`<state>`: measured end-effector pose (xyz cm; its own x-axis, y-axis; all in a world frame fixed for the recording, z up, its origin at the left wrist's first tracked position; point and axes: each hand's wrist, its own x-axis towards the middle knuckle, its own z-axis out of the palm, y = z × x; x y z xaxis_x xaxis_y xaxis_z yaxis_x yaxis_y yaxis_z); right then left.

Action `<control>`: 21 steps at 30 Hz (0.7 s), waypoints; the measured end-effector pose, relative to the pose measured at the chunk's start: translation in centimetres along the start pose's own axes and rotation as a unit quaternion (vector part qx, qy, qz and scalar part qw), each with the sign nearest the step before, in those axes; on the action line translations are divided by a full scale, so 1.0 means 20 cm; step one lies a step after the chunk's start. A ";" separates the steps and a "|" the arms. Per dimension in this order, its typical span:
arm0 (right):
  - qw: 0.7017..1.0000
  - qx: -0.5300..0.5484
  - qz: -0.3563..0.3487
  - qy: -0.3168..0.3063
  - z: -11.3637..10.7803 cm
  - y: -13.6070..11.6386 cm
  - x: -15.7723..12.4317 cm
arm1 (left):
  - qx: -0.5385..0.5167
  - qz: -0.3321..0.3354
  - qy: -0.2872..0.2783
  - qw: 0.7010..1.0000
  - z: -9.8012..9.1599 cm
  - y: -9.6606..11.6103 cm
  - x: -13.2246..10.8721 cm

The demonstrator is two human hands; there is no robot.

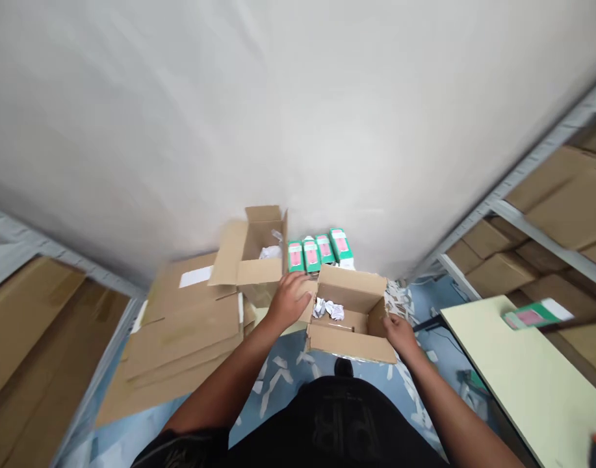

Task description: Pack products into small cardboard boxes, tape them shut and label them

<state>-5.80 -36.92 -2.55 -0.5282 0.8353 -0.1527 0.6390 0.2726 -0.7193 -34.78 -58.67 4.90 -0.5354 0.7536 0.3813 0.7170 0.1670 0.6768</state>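
In front of me is an open cardboard box [349, 341], its flaps folded outward and crumpled white paper [334, 310] inside at its left end. My left hand [290, 300] is at the box's left flap, fingers curled over it. At the opposite end, my right hand [399, 333] pinches the right side, with the thumb near the rim. Just behind the box stand several green-and-pink product boxes [312, 254] in a row. To their left is a second open carton [261, 272] with white paper in it.
Flattened cardboard sheets [185, 325] are stacked at the left. A pale table [526, 364] on the right bears another green-and-pink box [536, 315]. Shelves with cartons [502, 263] line both sides. Paper scraps [278, 377] litter the blue floor. A pale wall [298, 117] rises ahead.
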 end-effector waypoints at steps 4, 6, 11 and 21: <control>0.995 0.031 0.065 0.062 -0.23 0.23 -0.11 | -0.119 -0.163 -0.091 0.975 0.30 0.10 -0.01; 0.990 0.037 0.102 0.095 -0.36 0.36 -0.15 | -0.218 -0.213 -0.195 0.932 0.50 0.21 0.00; 0.970 0.023 0.165 0.175 -0.69 0.72 -0.27 | -0.350 -0.264 -0.281 0.854 1.01 0.55 0.12; 0.922 0.021 0.291 0.254 -1.35 1.66 -0.45 | -0.193 -0.153 -0.325 0.913 2.04 1.28 0.39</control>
<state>35.29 -22.49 -6.70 0.2337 0.9533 -0.1913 0.7038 -0.3016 -0.6432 -2.37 -22.61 -0.39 -0.2153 0.9485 -0.2323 0.2997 0.2905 0.9087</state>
